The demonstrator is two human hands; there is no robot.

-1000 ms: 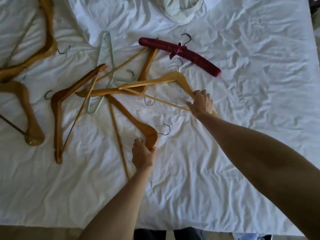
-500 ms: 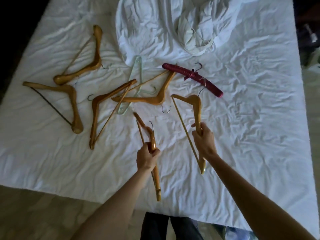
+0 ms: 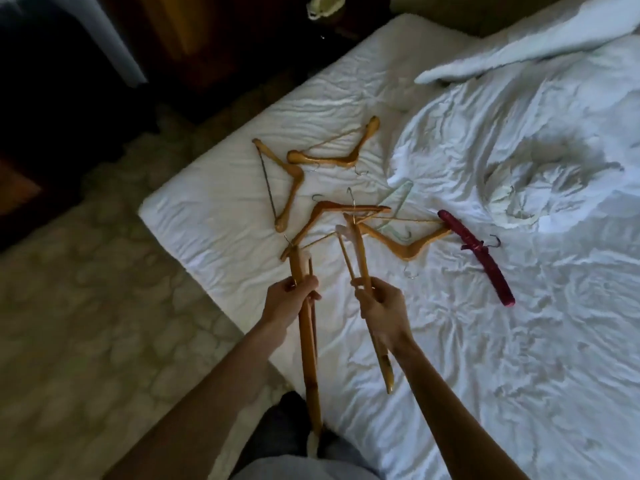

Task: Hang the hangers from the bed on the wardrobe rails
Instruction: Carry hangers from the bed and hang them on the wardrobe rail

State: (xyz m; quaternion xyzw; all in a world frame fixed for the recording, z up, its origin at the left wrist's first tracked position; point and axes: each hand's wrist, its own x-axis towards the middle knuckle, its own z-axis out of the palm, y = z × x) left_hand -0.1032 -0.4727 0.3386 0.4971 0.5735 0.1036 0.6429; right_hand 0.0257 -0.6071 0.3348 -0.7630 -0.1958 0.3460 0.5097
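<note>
We hold one tan wooden hanger (image 3: 306, 344) in our left hand (image 3: 289, 299) and another tan wooden hanger (image 3: 363, 268) in our right hand (image 3: 382, 303), fingers curled round each, long axes pointing away, lifted above the white-sheeted bed (image 3: 485, 341). No wardrobe rail is in view.

Patterned carpet (image 3: 86, 323), rumpled white duvet (image 3: 519, 133), dark wooden furniture (image 3: 207, 39)

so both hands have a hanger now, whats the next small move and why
Probably carry the two off to the wardrobe rails. The left hand grips one wooden hanger and the right hand grips another, both lifted off the bed; neither hand is free.
</note>
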